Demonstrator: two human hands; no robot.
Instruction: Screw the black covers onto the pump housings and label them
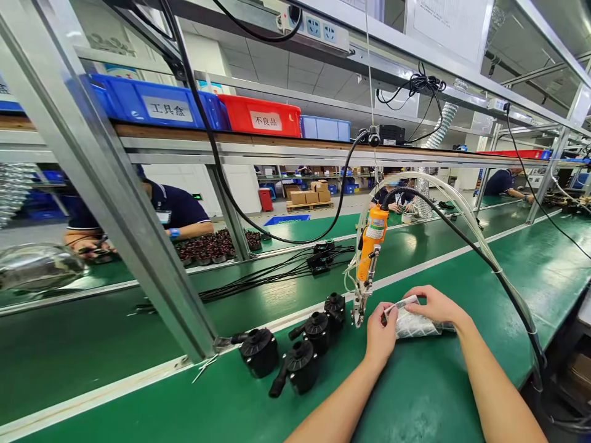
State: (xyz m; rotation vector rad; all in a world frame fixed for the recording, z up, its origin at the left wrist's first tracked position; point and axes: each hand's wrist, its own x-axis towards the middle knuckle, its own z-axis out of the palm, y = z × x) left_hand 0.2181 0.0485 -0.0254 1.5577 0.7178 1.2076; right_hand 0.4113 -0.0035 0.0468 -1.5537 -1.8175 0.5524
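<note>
My left hand (382, 335) and my right hand (436, 306) are close together over the green bench. Both pinch the curled edge of a whitish sheet with a grid pattern (418, 326), which looks like label backing paper. Its rolled edge lies between my fingertips, and dark marks show on it. Just left of my left hand hangs an orange electric screwdriver (372, 240), its metal tip pointing down. Farther left stand several black pumps, among them a front one (300, 366) and a left one (259, 352).
A metal post (133, 203) rises at left. Black cables (272, 277) lie on the conveyor behind the bench. Overhead, a shelf carries a blue bin (152, 101) and a red bin (261, 115). A black hose (462, 234) arches over my right hand. Co-workers sit opposite.
</note>
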